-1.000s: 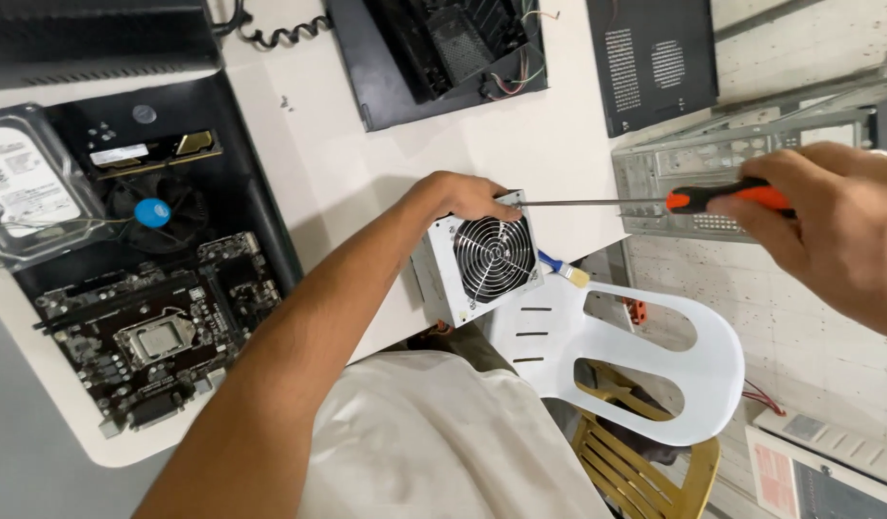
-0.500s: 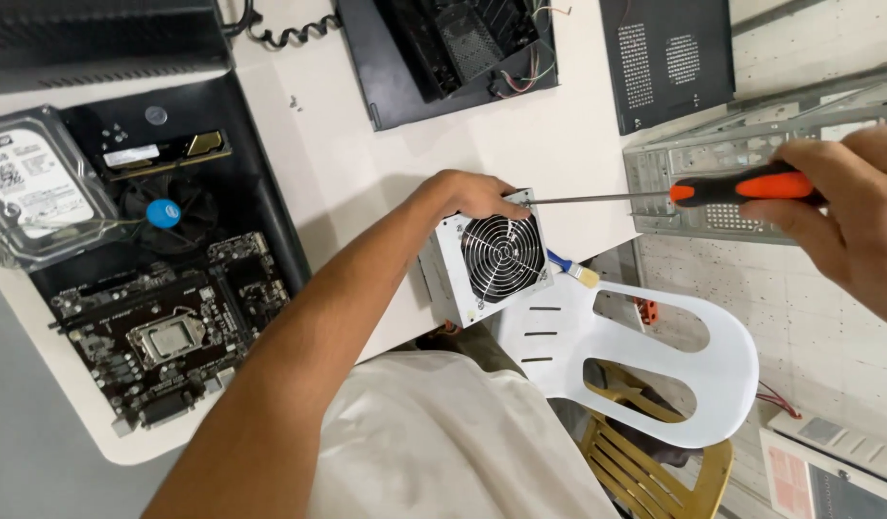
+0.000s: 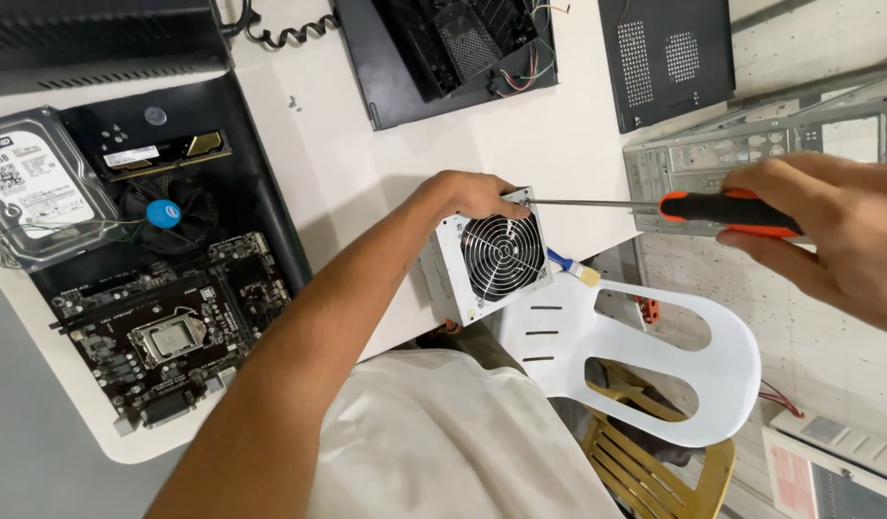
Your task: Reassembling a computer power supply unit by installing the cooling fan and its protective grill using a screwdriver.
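The left hand [image 3: 472, 197] is curled over the top of a grey power supply unit [image 3: 487, 255], gripping it where it stands on its side at the near edge of the white counter [image 3: 367, 173], its round fan grille facing the camera. The right hand [image 3: 828, 235] is closed around the orange-and-black handle of a screwdriver [image 3: 655, 204], whose long shaft runs level to the left so that its tip meets the unit's upper corner, right beside the left fingers. A motherboard [image 3: 165, 332] lies well apart to the left, a white chair [image 3: 655, 346] just below the unit.
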